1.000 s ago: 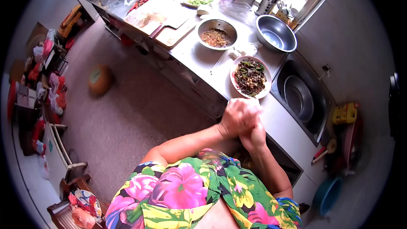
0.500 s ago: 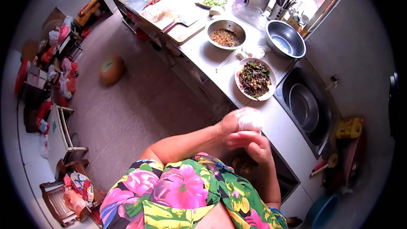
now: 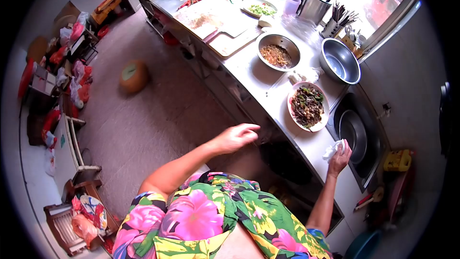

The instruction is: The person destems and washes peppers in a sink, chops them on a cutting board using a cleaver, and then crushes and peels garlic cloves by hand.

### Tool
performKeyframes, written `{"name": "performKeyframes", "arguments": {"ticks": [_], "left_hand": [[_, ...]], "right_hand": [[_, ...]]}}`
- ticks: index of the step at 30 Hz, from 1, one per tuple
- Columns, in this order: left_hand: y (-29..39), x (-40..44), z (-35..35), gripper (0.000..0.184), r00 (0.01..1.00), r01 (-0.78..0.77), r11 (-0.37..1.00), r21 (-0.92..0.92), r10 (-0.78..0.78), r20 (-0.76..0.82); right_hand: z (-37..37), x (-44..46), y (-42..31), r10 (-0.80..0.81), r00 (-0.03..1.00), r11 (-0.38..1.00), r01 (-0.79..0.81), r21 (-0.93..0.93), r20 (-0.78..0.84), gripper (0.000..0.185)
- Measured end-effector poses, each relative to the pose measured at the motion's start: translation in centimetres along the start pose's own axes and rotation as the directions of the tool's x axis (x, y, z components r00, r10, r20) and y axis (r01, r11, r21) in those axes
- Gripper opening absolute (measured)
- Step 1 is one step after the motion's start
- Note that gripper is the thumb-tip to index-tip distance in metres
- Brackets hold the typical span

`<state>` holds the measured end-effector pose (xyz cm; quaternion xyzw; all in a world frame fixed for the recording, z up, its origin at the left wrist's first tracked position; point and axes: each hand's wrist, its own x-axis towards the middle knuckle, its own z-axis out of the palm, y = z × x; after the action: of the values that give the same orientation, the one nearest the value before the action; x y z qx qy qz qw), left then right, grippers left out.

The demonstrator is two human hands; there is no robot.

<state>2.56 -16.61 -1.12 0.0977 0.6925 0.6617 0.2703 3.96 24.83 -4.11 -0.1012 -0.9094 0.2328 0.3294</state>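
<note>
A crumpled white tissue [image 3: 330, 150] is pinched in the fingers of my right hand [image 3: 339, 160], over the counter beside the sink edge. My left hand [image 3: 235, 138] hangs in the air in front of the counter, with fingers loosely bent and apart and nothing visible in them. The plate of dark shredded food with green pieces [image 3: 308, 106] rests on the counter above and left of the tissue. Farther back stands a metal bowl with chopped brownish-red food [image 3: 276, 55].
On the right are the sink with a metal basin [image 3: 353, 136] and another steel bowl [image 3: 339, 61]. Cutting boards [image 3: 233, 43], a plate of chopped greens [image 3: 259, 7] and a knife block [image 3: 315, 7] stand farther back. A round orange-brown object [image 3: 134, 77] sits on the floor.
My hands were together around the white tissue and have come apart. The right hand has carried it rightward toward the sink; the left has moved left. The view has shifted slightly.
</note>
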Motion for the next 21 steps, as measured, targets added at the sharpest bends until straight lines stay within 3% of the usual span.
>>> {"name": "performKeyframes", "arguments": {"ticks": [1, 3, 5, 7, 8, 9, 12, 14, 15, 16, 17, 18, 21], "left_hand": [[-1.2, -1.3, -3.5, 0.04, 0.99, -0.002, 0.993, 0.118, 0.018, -0.142], [-3.2, -4.8, -10.7, 0.036, 0.931, 0.052, 0.998, 0.034, -0.037, -0.364], [-5.0, -9.0, -17.6, 0.035, 0.855, 0.101, 0.982, -0.158, -0.167, -0.491], [-9.1, -13.0, -23.4, 0.034, 0.741, 0.084, 0.966, -0.243, -0.224, -0.633], [-9.9, -14.5, -26.1, 0.034, 0.672, 0.101, 0.944, -0.314, -0.298, -0.678], [-10.5, -15.4, -27.9, 0.034, 0.597, 0.114, 0.914, -0.389, -0.376, -0.709], [-9.6, -15.6, -32.9, 0.035, 0.63, 0.044, 0.844, -0.534, -0.439, -0.641], [-8.9, -13.8, -35.1, 0.034, 0.672, 0.057, 0.86, -0.507, -0.409, -0.617], [-8.5, -12.2, -36.0, 0.032, 0.705, 0.054, 0.877, -0.477, -0.371, -0.604], [-7.7, -10.9, -37.1, 0.033, 0.73, 0.049, 0.889, -0.455, -0.343, -0.591], [-6.7, -9.6, -38.2, 0.033, 0.755, 0.045, 0.898, -0.438, -0.318, -0.573], [-5.8, -7.9, -39.3, 0.033, 0.775, 0.05, 0.917, -0.397, -0.286, -0.564], [-4.1, -3.9, -42.5, 0.031, 0.803, 0.078, 0.952, -0.296, -0.236, -0.547]], "right_hand": [[1.3, -0.5, 4.5, 0.081, 0.987, 0.992, -0.066, -0.111, 0.136, 0.038], [2.5, -1.8, 6.3, 0.469, 0.823, 0.782, -0.218, -0.584, 0.321, 0.052], [3.5, -0.8, 1.9, 0.465, 0.885, 0.645, -0.358, -0.676, -0.025, 0.06], [4.4, 0.1, -1.2, 0.119, 0.98, 0.806, -0.189, -0.561, -0.16, 0.055], [5.7, 1.2, -5.6, 0.093, 0.983, 0.83, -0.165, -0.533, -0.16, 0.052], [7.2, 2.2, -8.0, -0.007, 0.996, 0.89, -0.034, -0.455, -0.088, 0.05], [12.5, 4.7, -20.3, -0.247, 0.966, 0.958, 0.256, -0.13, 0.081, 0.041], [18.2, 4.5, -21.8, -0.062, 0.966, 0.994, 0.038, 0.099, 0.253, 0.037], [20.6, 5.0, -24.7, -0.328, 0.926, 0.944, 0.326, 0.041, 0.187, 0.036], [21.3, 5.3, -29.9, -0.121, 0.907, 0.986, 0.063, 0.154, 0.402, 0.035], [23.6, 5.3, -31.8, -0.134, 0.887, 0.989, 0.092, 0.115, 0.442, 0.034], [26.5, 5.4, -33.4, -0.155, 0.883, 0.973, 0.059, 0.223, 0.443, 0.034], [32.9, 7.7, -37.6, -0.178, 0.769, 0.982, 0.101, 0.159, 0.613, 0.039]]}}
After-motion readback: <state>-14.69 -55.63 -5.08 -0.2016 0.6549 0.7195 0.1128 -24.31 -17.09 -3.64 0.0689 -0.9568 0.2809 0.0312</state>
